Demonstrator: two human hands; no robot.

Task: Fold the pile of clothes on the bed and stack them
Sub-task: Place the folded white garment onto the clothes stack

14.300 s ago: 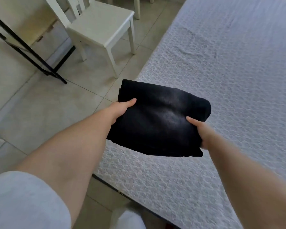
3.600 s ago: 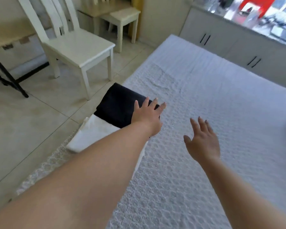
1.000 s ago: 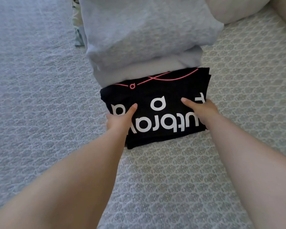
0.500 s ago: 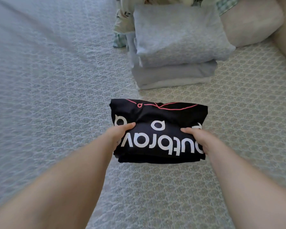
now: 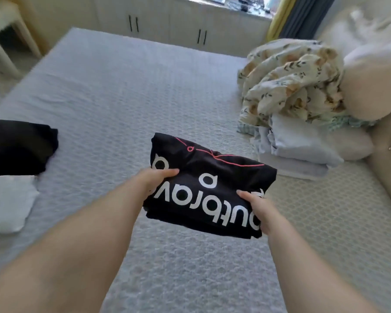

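Step in hand looks like the carry: a folded black tee w/ white lettering (image 5: 209, 188) is held up off the bed (image 5: 127, 91), tilted, one hand at each short end. Left hand (image 5: 155, 180) grips the left edge, thumb on top over the print, fingers tucked under & out of sight; right hand (image 5: 256, 207) grips the near-right corner the same way, thumb on top. The tee hangs over the middle of the bed, touching nothing else. Likely destination is the stack at the left edge, where a folded black garment (image 5: 18, 146) lies on a folded white garment (image 5: 8, 202) — that stack is well apart from the tee, partly cut off by the frame. On the right, near the tee but not touching, sit folded pale grey pieces (image 5: 300, 152) under a crumpled floral blanket (image 5: 289, 84) — whether those count as clothes to stack, can't tell. Next move, by my read: swing the tee left, keep both ends level so the fold doesn't sag open, set it square on the black garment, then let go. Risk — the loose middle drooping en route.
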